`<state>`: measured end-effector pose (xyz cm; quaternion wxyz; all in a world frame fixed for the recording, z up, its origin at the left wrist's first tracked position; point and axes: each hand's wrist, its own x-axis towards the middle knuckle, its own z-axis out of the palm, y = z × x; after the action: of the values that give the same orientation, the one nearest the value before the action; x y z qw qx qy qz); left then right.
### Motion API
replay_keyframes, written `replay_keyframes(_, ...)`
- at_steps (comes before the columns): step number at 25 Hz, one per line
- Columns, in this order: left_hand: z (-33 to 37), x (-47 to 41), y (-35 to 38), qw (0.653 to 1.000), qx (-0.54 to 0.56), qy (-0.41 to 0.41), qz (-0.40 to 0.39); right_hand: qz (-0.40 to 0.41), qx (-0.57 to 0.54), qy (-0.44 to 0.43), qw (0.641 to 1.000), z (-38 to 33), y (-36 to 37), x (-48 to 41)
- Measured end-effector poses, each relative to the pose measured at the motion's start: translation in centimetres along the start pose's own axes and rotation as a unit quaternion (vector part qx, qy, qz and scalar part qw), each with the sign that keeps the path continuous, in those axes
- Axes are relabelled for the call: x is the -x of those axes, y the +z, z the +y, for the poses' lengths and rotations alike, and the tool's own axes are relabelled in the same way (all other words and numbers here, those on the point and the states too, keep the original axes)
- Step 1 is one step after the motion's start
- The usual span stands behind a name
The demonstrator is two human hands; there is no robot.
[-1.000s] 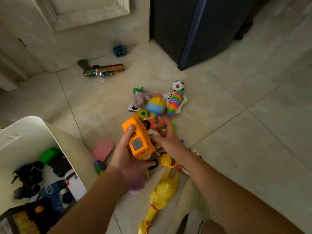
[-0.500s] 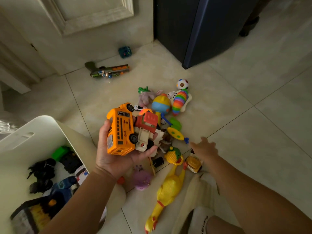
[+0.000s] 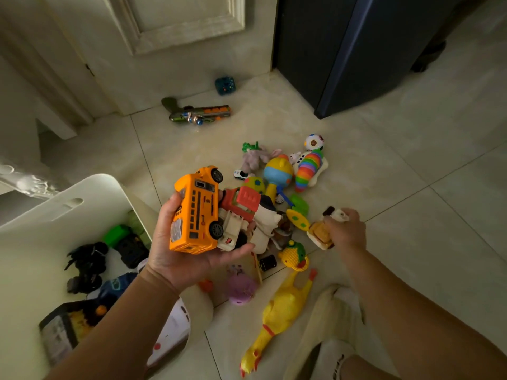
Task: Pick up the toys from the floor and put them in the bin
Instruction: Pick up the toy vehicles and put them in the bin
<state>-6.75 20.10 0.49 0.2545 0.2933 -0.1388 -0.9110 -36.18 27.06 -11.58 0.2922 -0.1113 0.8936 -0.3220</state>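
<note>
My left hand point(image 3: 181, 253) holds an orange toy bus point(image 3: 196, 212) and a red and white toy truck point(image 3: 238, 215) palm up, above the floor just right of the white bin point(image 3: 82, 198). My right hand point(image 3: 347, 230) grips a small yellow and white toy car point(image 3: 319, 233) low over the floor at the right of the toy pile. On the tiles lie a rainbow slug point(image 3: 308, 170), a blue and yellow rattle point(image 3: 277, 172), a spotted ball point(image 3: 314, 141), a yellow rubber chicken point(image 3: 277, 316) and a purple ball point(image 3: 241, 289).
The bin holds several dark toys, a green one and a box. A toy gun point(image 3: 199, 113) and a blue cube point(image 3: 225, 85) lie by the white door point(image 3: 178, 37). A dark cabinet point(image 3: 356, 50) stands at the back right. My socked foot point(image 3: 333, 319) is at the bottom.
My right hand has let go of the toys in my left, moved right and down, and taken hold of the small yellow and white car. My left hand stays raised with the bus and truck.
</note>
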Motion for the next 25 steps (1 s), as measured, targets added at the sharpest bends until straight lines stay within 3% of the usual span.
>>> replay_keyframes(2, 1.2, 1.8, -0.8, 0.999, 0.0, 0.027, -0.017, -0.108, -0.134, -0.04, 0.984, -4.1, -0.3, 2.0)
replay_keyframes(5, 4.4, 5.4, -3.2, 0.994, -0.003, 0.082, -0.074, -0.318, -0.3, -0.049, 0.898, -10.6, 0.2, 7.6)
replay_keyframes(8, 8.0, 10.7, -6.3, 0.982, 0.003, 0.149, -0.116, -0.48, -0.321, -0.113, 0.809, -16.0, 2.4, 15.6)
replay_keyframes(10, 9.7, 14.5, -8.1, 0.978, 0.004, 0.192, -0.081, -0.534, -0.263, -0.142, 0.791, -18.0, 5.3, 20.4)
replay_keyframes(15, 11.4, 21.1, -12.0, 0.957, -0.005, 0.291, -0.008, -0.5, 0.065, -0.222, 0.835, -16.5, 16.1, 28.6)
replay_keyframes(19, 11.1, 22.3, -13.7, 0.96, 0.018, 0.277, 0.032, -0.449, 0.297, -0.265, 0.8, -11.1, 23.0, 29.7)
replay_keyframes(21, 11.0, 22.6, -14.7, 0.961, 0.034, 0.272, 0.035, -0.415, 0.314, -0.27, 0.81, -8.9, 25.0, 29.5)
replay_keyframes(25, 11.1, 22.9, -16.2, 0.949, 0.081, 0.3, 0.044, -0.297, 0.128, -0.219, 0.921, -9.8, 28.0, 29.1)
